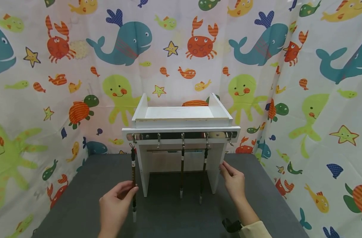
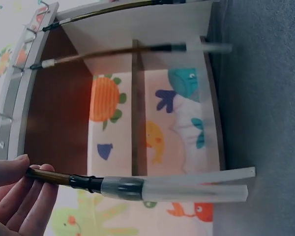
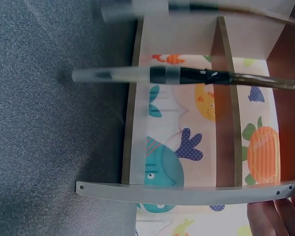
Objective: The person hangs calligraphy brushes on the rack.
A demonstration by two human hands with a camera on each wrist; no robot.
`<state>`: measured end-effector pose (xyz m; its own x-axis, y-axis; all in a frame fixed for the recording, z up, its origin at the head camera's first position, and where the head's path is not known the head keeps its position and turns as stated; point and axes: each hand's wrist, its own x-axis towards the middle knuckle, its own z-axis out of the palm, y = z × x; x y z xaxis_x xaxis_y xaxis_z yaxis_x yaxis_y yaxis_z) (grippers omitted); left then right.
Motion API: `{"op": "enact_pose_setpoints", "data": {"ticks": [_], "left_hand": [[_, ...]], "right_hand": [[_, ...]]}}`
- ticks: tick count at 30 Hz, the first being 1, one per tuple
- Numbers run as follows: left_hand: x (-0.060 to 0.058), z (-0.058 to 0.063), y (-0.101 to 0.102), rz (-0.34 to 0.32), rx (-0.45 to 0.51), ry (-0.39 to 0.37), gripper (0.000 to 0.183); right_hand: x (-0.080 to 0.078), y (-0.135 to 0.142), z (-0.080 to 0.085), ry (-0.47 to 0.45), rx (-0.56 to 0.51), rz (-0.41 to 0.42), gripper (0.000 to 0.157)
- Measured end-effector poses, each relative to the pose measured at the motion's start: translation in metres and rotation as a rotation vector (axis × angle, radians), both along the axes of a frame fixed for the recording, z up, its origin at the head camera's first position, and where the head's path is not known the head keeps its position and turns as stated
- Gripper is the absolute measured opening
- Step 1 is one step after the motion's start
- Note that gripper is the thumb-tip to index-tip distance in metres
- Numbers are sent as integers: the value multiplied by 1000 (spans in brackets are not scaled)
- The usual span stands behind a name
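A white wooden rack stands on the dark table, with a metal hook strip across its front. From its hooks hang three calligraphy brushes, tips down with clear caps. My left hand pinches the leftmost brush between thumb and fingers, partway down its handle; the left wrist view shows this brush lying along the fingertips. The middle brush and the right brush hang free inside the rack's opening. With thumb and fingers, my right hand grips the front edge of the rack's right side panel.
The grey tabletop stretches around the rack. A curtain with sea animals encloses the back and sides. Two hooks, including the far-right hook, carry no brush. A small black device sits at my right wrist.
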<state>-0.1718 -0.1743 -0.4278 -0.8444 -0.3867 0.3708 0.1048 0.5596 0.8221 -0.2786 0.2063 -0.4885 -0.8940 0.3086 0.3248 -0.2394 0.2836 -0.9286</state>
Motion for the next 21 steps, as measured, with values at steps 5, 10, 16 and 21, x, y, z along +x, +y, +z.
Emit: {"op": "enact_pose_setpoints", "data": {"ticks": [5,10,16,21], "left_hand": [[2,2,9,-51,-11,-34,18],[1,-4,14,-99,-13,-63,17],[-1,-9,19,-134,-70,-46,17],[-4,-10,21,-138,-110,-67,17]], "right_hand": [[0,1,0,-11,0,1,43],[0,1,0,-21,5,5,43],[0,1,1,-3,-4,10,42],[1,1,1,5,-21,15,41]]}}
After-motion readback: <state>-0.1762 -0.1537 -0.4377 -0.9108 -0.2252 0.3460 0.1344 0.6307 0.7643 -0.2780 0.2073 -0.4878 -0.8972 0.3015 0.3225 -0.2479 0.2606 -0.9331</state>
